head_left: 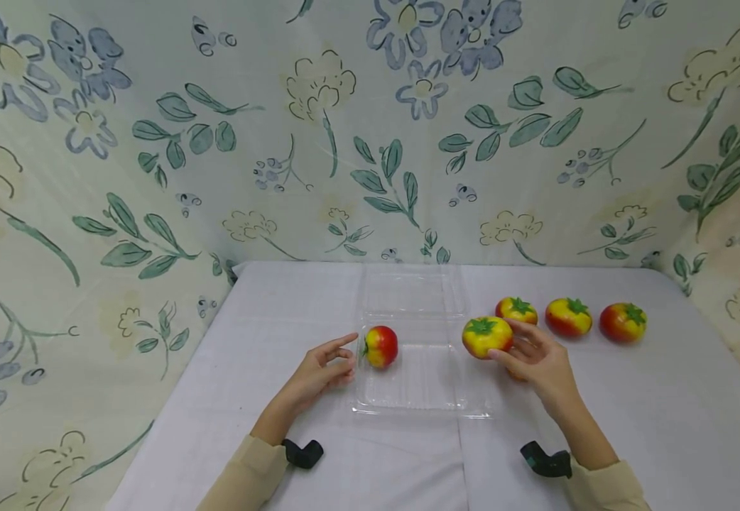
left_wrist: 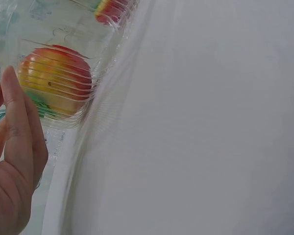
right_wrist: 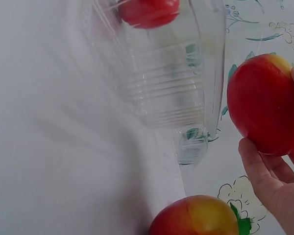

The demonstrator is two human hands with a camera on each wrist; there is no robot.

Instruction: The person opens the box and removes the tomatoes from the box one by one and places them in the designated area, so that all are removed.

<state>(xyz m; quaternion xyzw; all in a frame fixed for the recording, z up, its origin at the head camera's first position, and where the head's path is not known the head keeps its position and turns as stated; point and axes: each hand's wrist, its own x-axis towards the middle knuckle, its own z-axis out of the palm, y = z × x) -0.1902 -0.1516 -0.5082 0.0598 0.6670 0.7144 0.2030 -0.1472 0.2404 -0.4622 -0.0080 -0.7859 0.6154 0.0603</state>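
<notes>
My right hand (head_left: 539, 362) pinches a red-and-yellow fruit (head_left: 486, 336) with a green leafy cap between thumb and fingers. It holds the fruit over the right edge of a clear plastic box (head_left: 424, 387). Inside the box, by its left wall, another such fruit (head_left: 381, 347) lies on its side, its cap facing left. At that wall is my left hand (head_left: 320, 372), index finger stretched out and the other fingers loosely bent. In the left wrist view its fingertips (left_wrist: 11, 81) lie against the clear plastic, right beside the fruit inside.
A row of similar fruits, the left one (head_left: 515, 309), the middle one (head_left: 568, 317) and the right one (head_left: 623, 323), stands at the back right. Another fruit (right_wrist: 196, 218) sits below my right hand, mostly hidden in the head view. White cloth (head_left: 268, 298) covers the table.
</notes>
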